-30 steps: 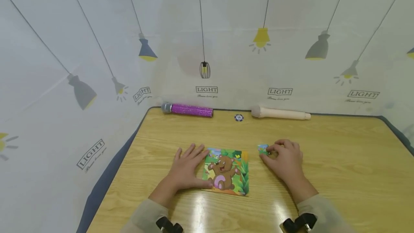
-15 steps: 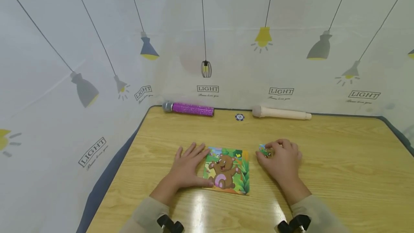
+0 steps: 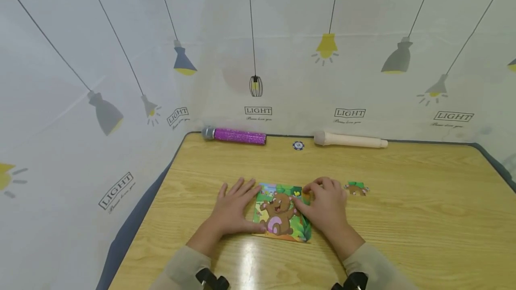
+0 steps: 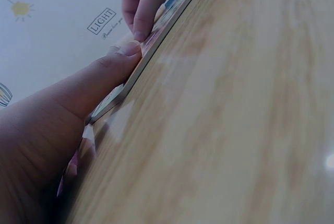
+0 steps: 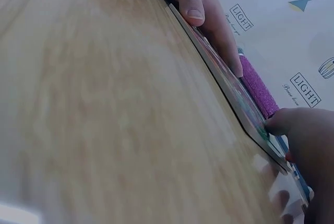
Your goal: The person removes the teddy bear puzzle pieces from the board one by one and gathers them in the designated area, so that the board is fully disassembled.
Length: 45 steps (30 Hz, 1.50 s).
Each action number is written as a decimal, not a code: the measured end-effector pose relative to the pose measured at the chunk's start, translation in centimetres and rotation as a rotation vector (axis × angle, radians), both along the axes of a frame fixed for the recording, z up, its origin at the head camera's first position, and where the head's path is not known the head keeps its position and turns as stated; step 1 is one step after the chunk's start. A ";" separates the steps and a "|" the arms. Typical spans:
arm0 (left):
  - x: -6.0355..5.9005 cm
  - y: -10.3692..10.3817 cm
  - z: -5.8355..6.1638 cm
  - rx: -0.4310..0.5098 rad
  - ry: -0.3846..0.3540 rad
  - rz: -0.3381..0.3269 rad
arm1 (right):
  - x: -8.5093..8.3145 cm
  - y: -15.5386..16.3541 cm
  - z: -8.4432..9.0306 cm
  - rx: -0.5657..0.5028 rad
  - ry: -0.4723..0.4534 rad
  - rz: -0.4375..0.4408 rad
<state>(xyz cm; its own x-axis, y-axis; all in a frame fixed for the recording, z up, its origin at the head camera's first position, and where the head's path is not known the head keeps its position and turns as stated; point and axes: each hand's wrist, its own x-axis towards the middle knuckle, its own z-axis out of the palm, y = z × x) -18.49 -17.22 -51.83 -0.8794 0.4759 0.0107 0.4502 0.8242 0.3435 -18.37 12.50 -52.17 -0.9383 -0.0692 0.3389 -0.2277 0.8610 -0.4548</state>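
Note:
A square jigsaw puzzle [image 3: 278, 218] with a brown bear lies flat on the table, between both hands. My left hand [image 3: 230, 211] rests spread along its left side, index fingertip near the upper-left corner and thumb on the lower-left one. At the puzzle's upper right, my right hand [image 3: 328, 207] bends its thumb and index finger onto the picture and appears to pinch it there. The thumb [image 5: 282, 122] touches the puzzle face in the right wrist view; what lies under the fingers is hidden. Loose green-and-brown jigsaw pieces [image 3: 356, 188] lie right of my right hand.
Along the back edge lie a purple glittery microphone [image 3: 240, 136] and a cream microphone [image 3: 350, 140], with a round blue-and-white chip [image 3: 298, 146] between them. A white curtain [image 3: 290, 79] printed with lamps stands right behind the wooden table [image 3: 423, 218].
My right hand has left the loose pieces and moved left onto the puzzle's upper right. The green-and-brown part is now uncovered; the blue part is out of sight. The left hand has stayed put.

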 end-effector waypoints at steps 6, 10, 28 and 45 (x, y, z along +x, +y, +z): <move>-0.1 0.1 -0.2 -0.008 -0.006 -0.002 | 0.1 0.0 0.5 0.003 -0.034 -0.020; -0.1 0.1 -0.2 -0.006 -0.008 0.000 | 0.1 0.1 1.1 0.025 -0.099 -0.011; -0.1 0.1 -0.2 -0.003 -0.024 0.004 | 0.1 0.3 1.8 -0.037 -0.293 0.035; 0.1 0.1 0.1 -0.004 -0.022 0.006 | 0.0 0.1 1.3 -0.106 -0.229 0.043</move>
<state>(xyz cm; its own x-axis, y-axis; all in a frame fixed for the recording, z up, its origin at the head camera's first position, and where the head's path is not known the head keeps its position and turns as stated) -18.44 -17.10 -51.70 -0.8822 0.4708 -0.0105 0.4378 0.8280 0.3503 -18.42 12.57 -50.91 -0.9884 -0.0865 0.1250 -0.1439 0.7972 -0.5863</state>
